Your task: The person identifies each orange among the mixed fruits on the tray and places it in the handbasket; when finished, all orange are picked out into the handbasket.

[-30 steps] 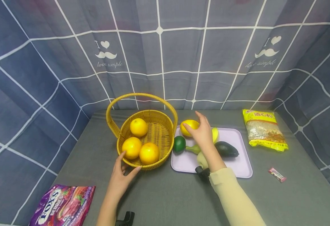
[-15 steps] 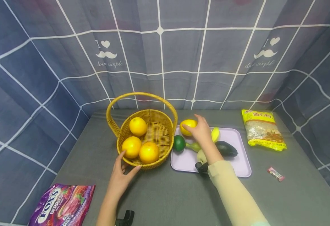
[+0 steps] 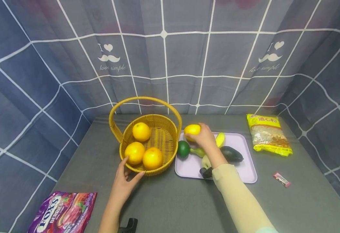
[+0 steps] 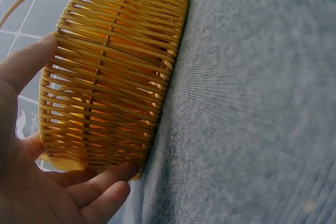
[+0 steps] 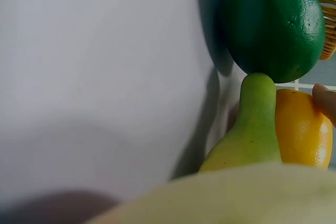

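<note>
The thumb and fingers of my left hand [image 3: 123,186] grip the near-left side and rim of a yellow wicker basket [image 3: 170,158]. Several oranges [image 3: 153,158] lie in this basket. My right hand [image 3: 205,139] holds an oval yellow-orange fruit [image 3: 192,130] at the far-left corner of a lilac tray [image 3: 187,170], thumb in front and fingers behind; the right wrist view catches just one fingertip on the fruit [image 5: 304,129]. Also on the tray are a dark green round fruit [image 3: 183,149], a green-necked pear-shaped piece [image 5: 252,124], a yellow banana-like piece [image 3: 220,139] and a dark green avocado-like piece [image 3: 231,154].
A yellow pasta bag [image 3: 269,134] lies at the back right, with a small pink wrapped sweet [image 3: 282,179] in front of it. The purple candy bag [image 3: 63,212] is at the front left. The basket's tall handle [image 3: 146,98] arches above it. Curtains enclose the grey table.
My right hand's fingers have closed in around the oval fruit. My left hand stays on the basket. The view has shifted slightly.
</note>
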